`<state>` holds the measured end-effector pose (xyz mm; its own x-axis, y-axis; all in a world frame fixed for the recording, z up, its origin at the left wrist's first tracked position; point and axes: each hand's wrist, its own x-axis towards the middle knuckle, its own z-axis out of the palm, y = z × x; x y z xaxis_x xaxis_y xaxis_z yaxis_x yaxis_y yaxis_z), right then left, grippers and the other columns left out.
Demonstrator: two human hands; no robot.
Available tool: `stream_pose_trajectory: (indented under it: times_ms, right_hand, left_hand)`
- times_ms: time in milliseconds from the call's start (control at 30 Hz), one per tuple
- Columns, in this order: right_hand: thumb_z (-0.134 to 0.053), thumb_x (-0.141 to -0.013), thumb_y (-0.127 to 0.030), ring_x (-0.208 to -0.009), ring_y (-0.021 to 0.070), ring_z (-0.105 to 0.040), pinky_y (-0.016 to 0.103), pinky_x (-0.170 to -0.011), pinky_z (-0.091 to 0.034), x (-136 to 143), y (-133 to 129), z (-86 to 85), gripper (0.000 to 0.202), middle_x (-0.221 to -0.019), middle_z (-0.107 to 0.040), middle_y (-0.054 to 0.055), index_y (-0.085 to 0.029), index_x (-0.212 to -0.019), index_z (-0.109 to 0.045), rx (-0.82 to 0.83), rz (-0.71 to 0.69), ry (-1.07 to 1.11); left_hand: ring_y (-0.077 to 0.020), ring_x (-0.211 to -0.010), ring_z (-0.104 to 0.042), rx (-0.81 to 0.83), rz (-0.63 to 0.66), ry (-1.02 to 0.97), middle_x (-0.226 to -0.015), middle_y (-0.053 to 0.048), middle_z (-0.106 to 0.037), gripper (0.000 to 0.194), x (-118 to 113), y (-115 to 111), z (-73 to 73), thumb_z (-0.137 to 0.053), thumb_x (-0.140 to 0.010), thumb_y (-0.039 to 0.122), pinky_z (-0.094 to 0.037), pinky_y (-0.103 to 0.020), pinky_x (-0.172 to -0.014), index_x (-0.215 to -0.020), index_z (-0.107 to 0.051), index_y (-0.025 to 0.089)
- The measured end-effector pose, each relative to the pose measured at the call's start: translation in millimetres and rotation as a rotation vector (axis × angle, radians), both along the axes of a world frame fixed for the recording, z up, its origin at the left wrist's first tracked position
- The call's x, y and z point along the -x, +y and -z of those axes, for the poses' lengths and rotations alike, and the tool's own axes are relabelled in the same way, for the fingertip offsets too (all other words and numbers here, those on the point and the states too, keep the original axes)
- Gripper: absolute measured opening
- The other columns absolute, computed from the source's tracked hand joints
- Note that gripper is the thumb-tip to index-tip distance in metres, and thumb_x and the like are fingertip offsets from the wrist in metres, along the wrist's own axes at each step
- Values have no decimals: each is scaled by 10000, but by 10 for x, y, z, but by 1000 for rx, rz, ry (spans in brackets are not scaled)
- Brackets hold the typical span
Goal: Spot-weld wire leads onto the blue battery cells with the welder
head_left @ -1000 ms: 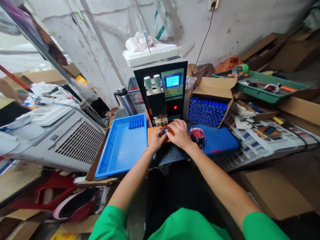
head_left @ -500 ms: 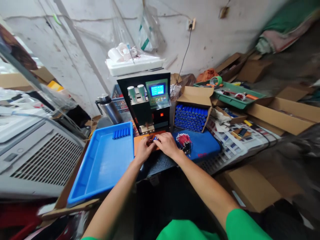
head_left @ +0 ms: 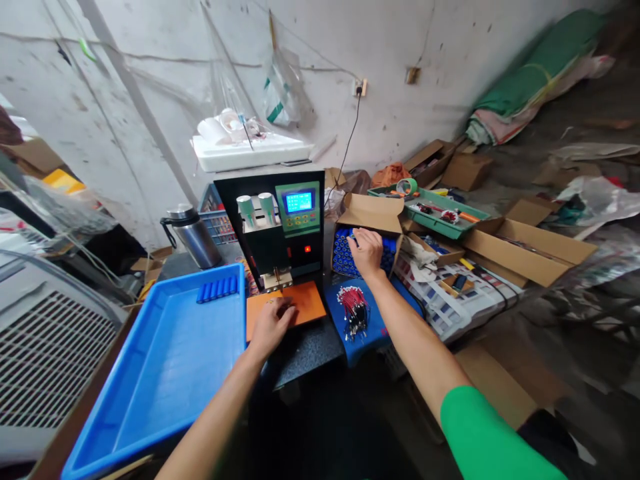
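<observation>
Hands apart: the L hand (head_left: 271,325) lies over an orange board (head_left: 309,303), fingers loosely curled, thumb side toward the board's middle; its palm is turned away, so cannot tell if anything is held. The R hand (head_left: 367,253) is at the mouth of an open carton (head_left: 376,207), over the ends of stacked blue cylinders (head_left: 344,259); fingertips partly hidden, grip on a cylinder cannot be made out, and the hand blocks part of the stack. L forearm is cut off at bottom edge, as is the green R sleeve (head_left: 485,433). Screen text on the black machine (head_left: 305,227) is too small to read; its metal tips (head_left: 277,275) stand just behind the L hand. A blue tray (head_left: 185,373), to L of the board, holds a short row of blue cylinders (head_left: 217,290) nr its far end. Surface: dark speckled worktop (head_left: 305,357); a blue pad (head_left: 379,313) w/ a bundle of red & black wires (head_left: 355,310) in front of the carton. Room: steel flask (head_left: 193,237) behind tray; white foam slab (head_left: 250,155) atop machine; stained pale wall (head_left: 325,40) w/ socket (head_left: 359,87); green tray (head_left: 450,213) at R; grilled unit (head_left: 55,360) at L, cut off by frame edge; far R blurred.
</observation>
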<state>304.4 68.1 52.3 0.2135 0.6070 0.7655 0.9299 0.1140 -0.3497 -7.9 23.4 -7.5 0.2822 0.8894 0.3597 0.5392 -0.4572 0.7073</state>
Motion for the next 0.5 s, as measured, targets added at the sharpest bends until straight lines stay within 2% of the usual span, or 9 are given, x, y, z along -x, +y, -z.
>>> stream_pose_trajectory:
  times_ms: [200, 500]
  right_hand:
    - [-534, -974, -272, -1135, 297, -586, 459, -1039, -346, -66, 254, 86, 284, -1151, -703, 188, -108, -1153, -683, 196, 44, -80]
    - [-499, -986, -383, -1110, 307, -570, 424, -976, -386, -172, 275, 32, 373, -1189, -688, 179, -113, -1161, -688, 275, 39, -74]
  left_hand:
    - [-249, -937, -678, -9, 30, 27, -980, -71, -736, 280, 8, -9, -10, -563, -859, 417, -528, -397, -863, -984, -693, 202]
    - [-260, -927, -676, 0, 37, 58, -973, -73, -740, 289, -5, -16, -42, -574, -847, 407, -529, -405, -850, -999, -711, 204]
